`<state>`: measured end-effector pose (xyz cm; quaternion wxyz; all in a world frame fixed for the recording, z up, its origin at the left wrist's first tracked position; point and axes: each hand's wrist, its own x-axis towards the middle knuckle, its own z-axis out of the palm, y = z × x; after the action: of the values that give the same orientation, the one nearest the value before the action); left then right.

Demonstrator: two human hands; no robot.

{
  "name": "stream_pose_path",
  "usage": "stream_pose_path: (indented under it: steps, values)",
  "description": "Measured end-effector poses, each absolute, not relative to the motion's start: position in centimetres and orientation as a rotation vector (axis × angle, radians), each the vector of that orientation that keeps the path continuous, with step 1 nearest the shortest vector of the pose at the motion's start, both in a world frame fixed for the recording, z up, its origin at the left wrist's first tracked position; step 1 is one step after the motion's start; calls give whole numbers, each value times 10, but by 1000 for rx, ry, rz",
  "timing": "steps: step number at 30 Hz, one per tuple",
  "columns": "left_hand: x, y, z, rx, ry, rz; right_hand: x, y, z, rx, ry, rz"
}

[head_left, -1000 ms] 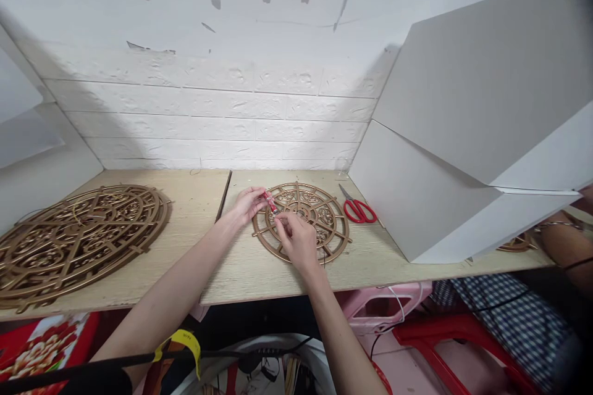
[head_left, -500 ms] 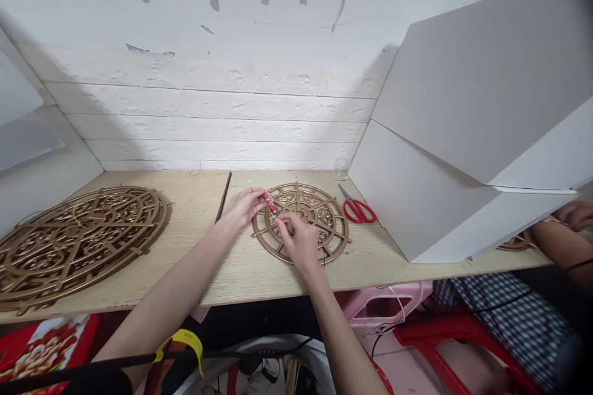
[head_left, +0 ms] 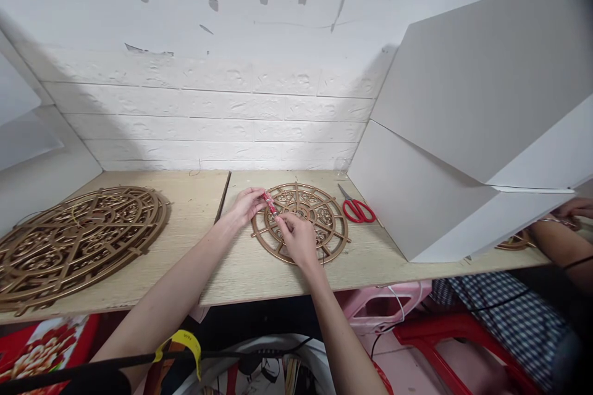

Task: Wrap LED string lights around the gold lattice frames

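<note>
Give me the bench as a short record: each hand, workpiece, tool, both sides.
Left hand: holds the upper end of a small red piece
Right hand: fingertips at its lower end, grip unclear
Workpiece: round gold-coloured openwork panel, flat on the bench
Tool: red-handled scissors, right of panel
Left side: stacked similar panels
Right side: white divider, another person's arm beyond

Red item (head_left: 269, 202) between left hand (head_left: 249, 204) and right hand (head_left: 296, 234), too small to identify, golden openwork disc (head_left: 325, 216) part-hidden beneath right hand, disc stack (head_left: 86, 231) left of left hand, cropped at picture's edge
</note>
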<state>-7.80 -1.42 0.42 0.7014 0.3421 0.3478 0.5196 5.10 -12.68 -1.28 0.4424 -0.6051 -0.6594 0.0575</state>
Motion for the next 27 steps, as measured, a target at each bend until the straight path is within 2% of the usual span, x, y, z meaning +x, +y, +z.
stream_pose_path:
  steps: [27]
  values:
    - [-76,-18,3,894,772,1141,49,-124,-12,-1514,-1573,348]
